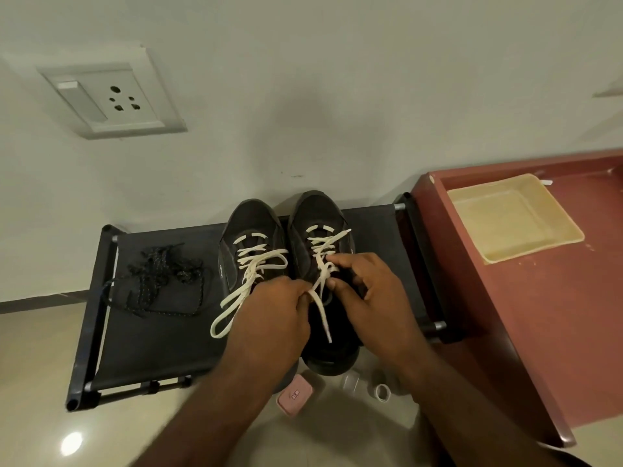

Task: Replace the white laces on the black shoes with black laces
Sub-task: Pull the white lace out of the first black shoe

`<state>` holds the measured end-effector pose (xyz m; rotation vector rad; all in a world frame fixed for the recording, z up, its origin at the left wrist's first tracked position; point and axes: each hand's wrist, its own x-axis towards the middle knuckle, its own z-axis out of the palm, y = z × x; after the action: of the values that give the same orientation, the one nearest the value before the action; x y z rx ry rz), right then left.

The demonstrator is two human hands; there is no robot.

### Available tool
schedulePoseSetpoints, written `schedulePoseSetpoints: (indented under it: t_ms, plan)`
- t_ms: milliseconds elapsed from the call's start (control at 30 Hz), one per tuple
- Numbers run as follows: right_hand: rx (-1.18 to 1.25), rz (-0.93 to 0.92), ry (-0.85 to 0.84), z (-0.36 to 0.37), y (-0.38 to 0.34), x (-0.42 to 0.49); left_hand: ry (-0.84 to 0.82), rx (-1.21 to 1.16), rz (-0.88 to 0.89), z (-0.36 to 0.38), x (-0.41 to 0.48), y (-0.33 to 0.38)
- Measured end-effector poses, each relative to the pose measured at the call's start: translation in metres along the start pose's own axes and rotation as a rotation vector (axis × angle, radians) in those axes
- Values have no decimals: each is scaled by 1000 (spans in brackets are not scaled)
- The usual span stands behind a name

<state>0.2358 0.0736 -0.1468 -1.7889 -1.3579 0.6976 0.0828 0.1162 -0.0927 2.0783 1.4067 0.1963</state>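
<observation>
Two black shoes stand side by side, toes toward the wall, in the middle of a black fabric rack (161, 345), with the right-hand shoe (317, 210) nearer the rack's right edge and its heel hanging over the front edge. Both hands work on this shoe's white lace (323, 244). The left hand (273, 308) pinches a loose run of it between thumb and curled fingers, and a free end trails down over the shoe's opening. The right hand (371, 291) has forefinger and thumb closed narrowly on the same lace at the crossings. The left-hand shoe (249, 220) is laced in white too, one loop drooping onto the rack. The black laces (158, 278) lie in a tangled heap near the rack's left edge. A cream tray (512, 217) sits on a red-brown table (526, 332) beside the rack.
</observation>
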Motion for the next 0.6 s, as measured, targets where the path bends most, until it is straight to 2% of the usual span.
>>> schedulePoseSetpoints:
  t_ms: [100,233,367,433,500,533,600]
  plan:
    - [7,9,-6,1,0,0,12,61,5,2,0,0]
    - [32,11,-22,0,-1,-1,116,-243,89,-6,5,-1]
    - [100,45,-42,-2,-5,0,142,-486,167,-13,0,8]
    - [152,75,-39,-2,-7,0,65,-577,315,-20,-8,17]
    - [197,118,-29,-4,-8,-2,0,-554,553,-26,-18,28]
    - [220,142,-38,-7,-11,-3,3,-540,637,-27,-21,32]
    - [323,168,-42,-13,-15,-2,73,-543,677,-26,-22,31]
